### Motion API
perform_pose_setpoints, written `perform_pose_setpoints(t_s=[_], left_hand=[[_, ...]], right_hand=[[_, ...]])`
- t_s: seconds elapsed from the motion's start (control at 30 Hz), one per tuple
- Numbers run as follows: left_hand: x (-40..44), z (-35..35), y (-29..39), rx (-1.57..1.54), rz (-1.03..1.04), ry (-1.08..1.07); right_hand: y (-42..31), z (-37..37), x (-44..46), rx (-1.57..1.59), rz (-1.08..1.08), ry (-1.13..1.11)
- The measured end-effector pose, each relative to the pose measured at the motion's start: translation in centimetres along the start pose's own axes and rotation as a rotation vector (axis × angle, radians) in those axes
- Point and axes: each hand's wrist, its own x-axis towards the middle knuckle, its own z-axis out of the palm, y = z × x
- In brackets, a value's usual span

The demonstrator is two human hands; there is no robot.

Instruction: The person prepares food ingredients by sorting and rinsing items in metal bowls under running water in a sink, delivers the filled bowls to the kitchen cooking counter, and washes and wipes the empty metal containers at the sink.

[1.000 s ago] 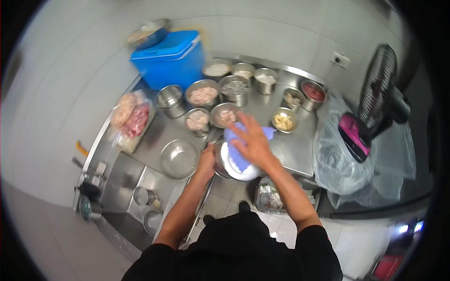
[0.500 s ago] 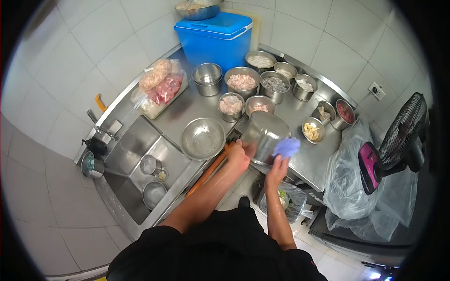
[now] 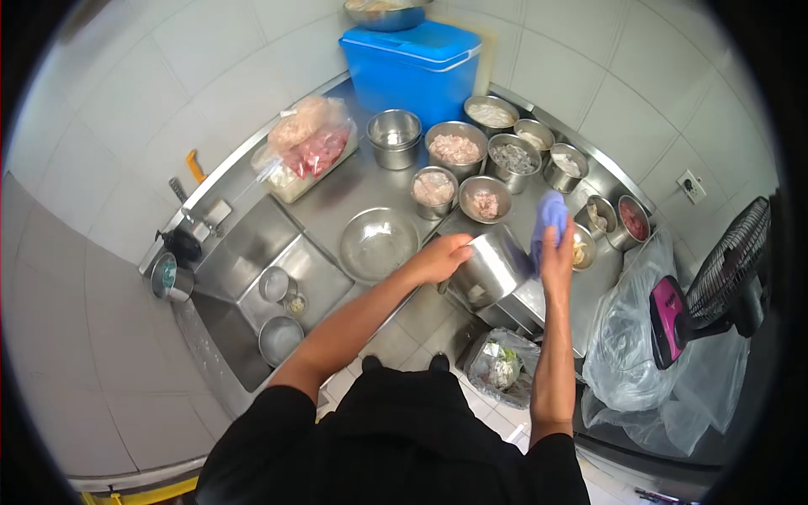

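A shiny steel pot [image 3: 491,271] is tilted in front of me at the counter's near edge. My left hand [image 3: 443,259] is closed on its left side, fingers at the upper edge. My right hand [image 3: 555,252], closed around a purple cloth [image 3: 549,217], is at the pot's right side; I cannot tell whether the cloth touches the metal. Just beyond the pot is a bowl of pinkish meat [image 3: 486,202]. Partly behind my right hand shows a bowl of yellowish pieces [image 3: 582,247]. Left of the pot lies a wide steel bowl [image 3: 379,246].
Several steel containers of meat [image 3: 455,150] line the counter before a blue cooler [image 3: 410,76]. Bagged meat [image 3: 313,147] lies at left, above the sink [image 3: 244,278] with its small pots. A fan [image 3: 715,261] and plastic bags [image 3: 631,337] are at right; a lined bin [image 3: 502,370] is below.
The pot has shifted and turned between my hands. My right hand has raised the purple cloth up and to the right. An orange handle beside my left forearm is out of sight now.
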Motion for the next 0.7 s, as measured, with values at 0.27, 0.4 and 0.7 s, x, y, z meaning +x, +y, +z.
perform_pose_setpoints(t_s=[0.27, 0.4, 0.7], left_hand=[[1.4, -1.8, 2.5, 1.229, 0.392, -0.456], [-2.6, -4.1, -5.5, 0.521, 0.309, 0.168], [-4.2, -3.4, -1.8, -0.625, -0.232, 0.038]], right_hand=[[-0.6, 3.0, -6.4, -0.184, 0.213, -0.926], [-1.8, 4.1, -8.4, 0.566, 0.595, -0.368], [-1.4, 6.9, -8.7, -0.499, -0.422, -0.997]])
